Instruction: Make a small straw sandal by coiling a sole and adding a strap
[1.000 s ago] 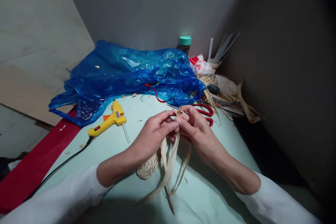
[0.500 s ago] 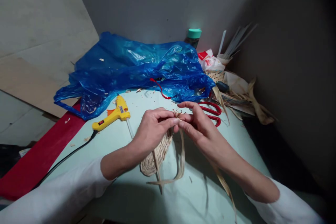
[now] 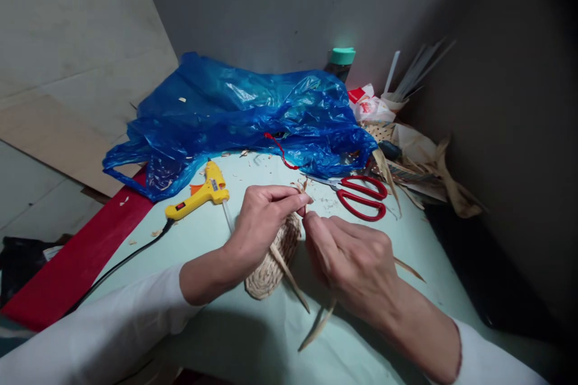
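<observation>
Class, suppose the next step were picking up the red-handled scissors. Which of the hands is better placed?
Probably the right hand: the scissors lie just beyond it, while the left hand is farther off, partly covering the woven piece. Both look occupied, though.

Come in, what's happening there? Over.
Left hand, right hand: closed on pale strips. Woven piece: partly behind left hand. Scissors: clear, beyond right hand.

Crumpled blue bag (image 3: pixel 235 105) in front of a green-lidded jar (image 3: pixel 342 61), red-and-white wrapper (image 3: pixel 372 108) nearby.
</observation>
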Tool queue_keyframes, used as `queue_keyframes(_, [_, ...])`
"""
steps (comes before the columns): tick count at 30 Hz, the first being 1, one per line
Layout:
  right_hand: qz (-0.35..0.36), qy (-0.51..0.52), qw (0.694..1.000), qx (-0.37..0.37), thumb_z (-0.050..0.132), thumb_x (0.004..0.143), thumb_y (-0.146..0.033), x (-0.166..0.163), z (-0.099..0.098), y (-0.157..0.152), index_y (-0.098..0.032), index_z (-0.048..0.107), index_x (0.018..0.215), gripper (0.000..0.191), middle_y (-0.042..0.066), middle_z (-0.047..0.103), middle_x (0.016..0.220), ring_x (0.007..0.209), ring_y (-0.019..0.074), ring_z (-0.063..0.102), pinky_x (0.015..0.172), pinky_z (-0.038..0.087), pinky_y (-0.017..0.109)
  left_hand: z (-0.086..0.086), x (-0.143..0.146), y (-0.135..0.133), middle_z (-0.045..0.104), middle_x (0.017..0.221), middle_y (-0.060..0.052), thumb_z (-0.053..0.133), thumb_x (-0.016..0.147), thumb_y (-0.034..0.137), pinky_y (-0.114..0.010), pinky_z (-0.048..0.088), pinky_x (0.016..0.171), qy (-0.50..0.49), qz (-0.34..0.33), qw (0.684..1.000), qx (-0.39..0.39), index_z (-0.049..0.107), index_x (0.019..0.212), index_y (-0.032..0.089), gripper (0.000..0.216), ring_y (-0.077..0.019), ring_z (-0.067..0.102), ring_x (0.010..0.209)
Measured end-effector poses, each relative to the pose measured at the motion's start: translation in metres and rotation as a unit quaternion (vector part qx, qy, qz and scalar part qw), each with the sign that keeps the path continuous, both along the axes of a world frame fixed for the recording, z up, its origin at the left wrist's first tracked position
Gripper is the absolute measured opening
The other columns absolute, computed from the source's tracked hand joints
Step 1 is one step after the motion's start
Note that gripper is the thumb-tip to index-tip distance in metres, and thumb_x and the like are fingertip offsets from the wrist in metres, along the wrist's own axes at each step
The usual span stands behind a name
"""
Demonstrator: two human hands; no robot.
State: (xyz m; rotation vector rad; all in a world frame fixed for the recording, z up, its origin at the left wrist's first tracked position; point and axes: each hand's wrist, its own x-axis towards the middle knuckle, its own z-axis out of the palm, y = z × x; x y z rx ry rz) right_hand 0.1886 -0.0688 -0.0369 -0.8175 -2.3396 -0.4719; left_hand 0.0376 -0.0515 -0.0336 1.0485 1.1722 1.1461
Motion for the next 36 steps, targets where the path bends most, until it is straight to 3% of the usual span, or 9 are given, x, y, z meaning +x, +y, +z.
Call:
queue_keyframes(8, [0.003, 0.028, 0.999, -0.037, 0.050, 0.088, -0.002, 0.000, 0.001, -0.004, -0.011, 0.063, 0.075, 0.021, 0.001, 0.051, 0.055, 0.048, 0.0141, 0.041, 0.048, 0.027, 0.031, -0.002, -0.004, 0.004, 0.058, 0.061, 0.000, 0.071, 0.075, 0.029, -0.025, 0.033, 0.054, 0.026, -0.011, 1.000, -0.007, 0.071, 0.065, 0.015, 0.018, -0.0103, 0.045, 0.057])
queue_keyframes(12, [0.037, 0.015, 0.998, -0.051, 0.048, 0.084, -0.001, -0.008, -0.003, -0.008, -0.012, 0.060, 0.069, 0.023, 0.002, 0.048, 0.053, 0.048, 0.0148, 0.042, 0.046, 0.027, 0.032, -0.006, -0.004, 0.004, 0.057, 0.058, 0.001, 0.070, 0.075, 0.027, -0.024, 0.032, 0.053, 0.024, -0.019, 0.999, -0.020, 0.073, 0.068, 0.014, 0.015, -0.0093, 0.044, 0.055])
queue_keyframes(18, [0.028, 0.000, 0.998, -0.057, 0.043, 0.086, -0.001, -0.012, -0.006, -0.009, -0.014, 0.059, 0.068, 0.028, 0.002, 0.050, 0.053, 0.046, 0.0154, 0.045, 0.044, 0.026, 0.031, -0.003, -0.002, 0.002, 0.059, 0.060, 0.000, 0.072, 0.076, 0.029, -0.021, 0.028, 0.049, -0.019, -0.027, 0.998, -0.047, 0.072, 0.073, 0.013, 0.017, -0.0068, 0.042, 0.052])
queue_keyframes(21, [0.012, -0.040, 0.997, -0.065, 0.040, 0.085, 0.002, -0.011, -0.009, -0.009, -0.009, 0.064, 0.078, 0.027, 0.005, 0.055, 0.057, 0.048, 0.0170, 0.050, 0.046, 0.026, 0.032, 0.001, 0.000, 0.001, 0.059, 0.061, 0.001, 0.070, 0.078, 0.029, -0.019, 0.027, 0.047, -0.051, -0.045, 0.995, -0.079, 0.068, 0.074, 0.013, 0.017, -0.0052, 0.042, 0.049])
queue_keyframes(24, [0.041, -0.014, 0.990, -0.137, 0.046, 0.089, -0.008, -0.007, -0.005, -0.008, -0.010, 0.064, 0.083, 0.019, 0.006, 0.059, 0.061, 0.051, 0.0176, 0.051, 0.049, 0.030, 0.033, 0.004, 0.000, 0.001, 0.055, 0.060, 0.002, 0.069, 0.080, 0.030, -0.018, 0.024, 0.046, -0.049, -0.044, 0.995, -0.074, 0.063, 0.072, 0.014, 0.019, -0.0046, 0.041, 0.048])
queue_keyframes(26, [0.040, 0.093, 0.975, -0.198, 0.052, 0.092, -0.020, -0.002, 0.001, -0.003, -0.014, 0.062, 0.083, 0.015, 0.005, 0.061, 0.066, 0.057, 0.0178, 0.054, 0.056, 0.036, 0.032, 0.005, 0.000, 0.001, 0.050, 0.059, 0.003, 0.067, 0.082, 0.032, -0.019, 0.023, 0.046, -0.037, -0.050, 0.997, -0.050, 0.061, 0.071, 0.014, 0.022, -0.0045, 0.038, 0.048])
queue_keyframes(28, [0.006, 0.227, 0.934, -0.276, 0.056, 0.094, -0.029, 0.003, 0.007, 0.004, -0.017, 0.061, 0.089, 0.014, 0.005, 0.065, 0.076, 0.069, 0.0188, 0.059, 0.066, 0.041, 0.032, 0.006, 0.000, 0.000, 0.047, 0.060, 0.004, 0.065, 0.083, 0.032, -0.019, 0.023, 0.046, -0.025, -0.061, 0.997, -0.026, 0.060, 0.075, 0.015, 0.020, -0.0048, 0.037, 0.049])
queue_keyframes(31, [-0.008, 0.337, 0.833, -0.440, 0.060, 0.093, -0.038, 0.009, 0.010, 0.017, -0.020, 0.061, 0.101, 0.019, 0.004, 0.065, 0.089, 0.080, 0.0188, 0.059, 0.072, 0.043, 0.030, 0.007, 0.001, -0.002, 0.048, 0.060, 0.006, 0.063, 0.084, 0.028, -0.019, 0.026, 0.047, -0.021, -0.074, 0.997, -0.004, 0.054, 0.087, 0.019, 0.013, -0.0055, 0.037, 0.049])
queue_keyframes(36, [0.096, 0.438, 0.632, -0.632, 0.066, 0.089, -0.039, 0.010, 0.003, 0.026, -0.021, 0.060, 0.095, 0.020, -0.004, 0.046, 0.071, 0.058, 0.0093, 0.038, 0.051, 0.028, 0.022, 0.009, 0.003, -0.008, 0.050, 0.062, 0.009, 0.059, 0.086, 0.020, -0.019, 0.032, 0.053, 0.021, -0.087, 0.996, 0.014, 0.043, 0.092, 0.024, 0.018, -0.0057, 0.042, 0.052])
